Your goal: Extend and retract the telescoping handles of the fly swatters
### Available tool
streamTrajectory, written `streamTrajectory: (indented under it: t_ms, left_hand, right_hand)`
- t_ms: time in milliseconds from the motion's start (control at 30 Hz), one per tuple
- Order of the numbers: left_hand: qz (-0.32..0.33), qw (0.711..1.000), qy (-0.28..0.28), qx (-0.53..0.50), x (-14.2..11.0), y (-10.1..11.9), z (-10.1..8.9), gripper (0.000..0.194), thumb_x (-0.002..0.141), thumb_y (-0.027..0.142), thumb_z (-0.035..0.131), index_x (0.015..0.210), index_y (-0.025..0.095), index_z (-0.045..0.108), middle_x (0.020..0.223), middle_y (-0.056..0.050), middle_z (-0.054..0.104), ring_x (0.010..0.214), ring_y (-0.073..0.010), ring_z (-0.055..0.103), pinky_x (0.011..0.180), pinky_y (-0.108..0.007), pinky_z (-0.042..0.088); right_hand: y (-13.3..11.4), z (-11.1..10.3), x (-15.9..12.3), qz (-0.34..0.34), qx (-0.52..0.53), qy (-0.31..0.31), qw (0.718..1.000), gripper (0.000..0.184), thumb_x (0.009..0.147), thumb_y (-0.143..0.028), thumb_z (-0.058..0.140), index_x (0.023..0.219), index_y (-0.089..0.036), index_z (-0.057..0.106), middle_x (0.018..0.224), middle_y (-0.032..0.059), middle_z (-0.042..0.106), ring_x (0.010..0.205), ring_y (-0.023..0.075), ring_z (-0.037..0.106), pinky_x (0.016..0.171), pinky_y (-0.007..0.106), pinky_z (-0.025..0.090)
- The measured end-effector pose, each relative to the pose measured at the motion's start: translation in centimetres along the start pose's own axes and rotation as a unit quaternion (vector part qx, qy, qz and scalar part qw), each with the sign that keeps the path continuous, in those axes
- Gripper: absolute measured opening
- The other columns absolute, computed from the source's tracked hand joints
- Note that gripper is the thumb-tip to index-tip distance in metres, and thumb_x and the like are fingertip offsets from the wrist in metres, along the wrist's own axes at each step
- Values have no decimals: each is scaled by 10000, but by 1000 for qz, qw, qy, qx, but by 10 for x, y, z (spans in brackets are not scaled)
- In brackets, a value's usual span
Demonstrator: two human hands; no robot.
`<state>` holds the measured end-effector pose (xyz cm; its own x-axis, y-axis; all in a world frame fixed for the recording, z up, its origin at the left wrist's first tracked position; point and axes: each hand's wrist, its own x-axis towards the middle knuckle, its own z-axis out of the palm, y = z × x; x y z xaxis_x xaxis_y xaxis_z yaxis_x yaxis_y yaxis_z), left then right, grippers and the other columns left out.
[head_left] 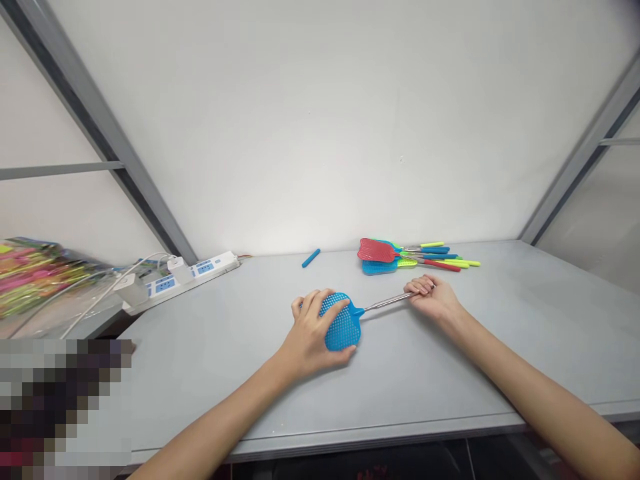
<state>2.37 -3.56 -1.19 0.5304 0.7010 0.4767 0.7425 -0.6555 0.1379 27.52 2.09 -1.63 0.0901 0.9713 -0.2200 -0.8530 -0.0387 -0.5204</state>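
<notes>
Blue plastic swatter w/ perforated head [344,335] & thin silver metal rod [390,302], held btwn L hand [314,333] & R hand [431,298].
L hand spreads over the head, fingers across its far part, thumb at near edge, so the head is clasped btwn them; R hand has fingers curled around the rod's outer end. Below both grips is smooth pale grey table [480,360]; cannot tell if the head touches it. Beyond R hand, nr white wall [320,133], lies a heap of red, blue & yellow-green plastic swatters [377,251]. Beyond L hand lies one short blue rod-shaped tube [311,258], alone. Farther left of L grip: long white plastic power strip w/ blue sockets [183,280].
</notes>
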Motion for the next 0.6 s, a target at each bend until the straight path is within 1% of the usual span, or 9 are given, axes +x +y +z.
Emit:
streamTrajectory:
  t_ms: [133,233,333,400,467,600]
  left_hand:
    - [-20,998,-3,-59,-2,2,-3,629,576,409,608,1139,208,410,1155,-84,444,1085,-268,322,931,-422,201]
    - [-45,991,-39,-121,-5,3,-3,697,569,378,624,1188,201,356,1139,-74,447,1074,-246,330,925,-388,270]
    - [-86,979,-80,-167,-8,4,0,752,561,373,635,1223,212,316,1121,-77,432,1056,-234,364,890,-366,338]
    - [-103,972,-100,-185,-9,4,3,776,545,375,647,1228,218,313,1108,-80,421,1053,-231,379,890,-363,347]
    - [-105,969,-111,-193,-9,4,3,788,531,379,656,1225,218,318,1102,-79,412,1060,-228,378,902,-356,339]
    - [-103,970,-108,-195,-6,5,0,759,536,376,653,1209,221,337,1100,-72,402,1064,-222,372,906,-342,334]
  right_hand:
    - [6,-1,-1,5,27,0,1000,314,727,-16,221,462,-161,135,375,-40,160,319,63,164,351,178,229]
    - [12,-2,-1,9,41,0,999,312,715,-4,222,462,-164,134,362,-40,155,310,68,149,342,183,208]
    - [17,-3,-1,15,51,-6,999,312,724,-31,245,469,-170,132,357,-45,152,307,71,147,336,189,201]
    - [19,-3,-1,20,57,-11,998,311,733,-60,264,478,-174,127,357,-50,152,306,71,148,333,191,204]
    - [20,-4,-1,28,61,-12,998,309,734,-73,271,489,-176,114,356,-54,148,303,71,146,327,194,205]
    - [18,-4,-1,42,70,-9,997,297,718,-54,264,516,-177,84,354,-57,140,296,72,140,318,198,205]
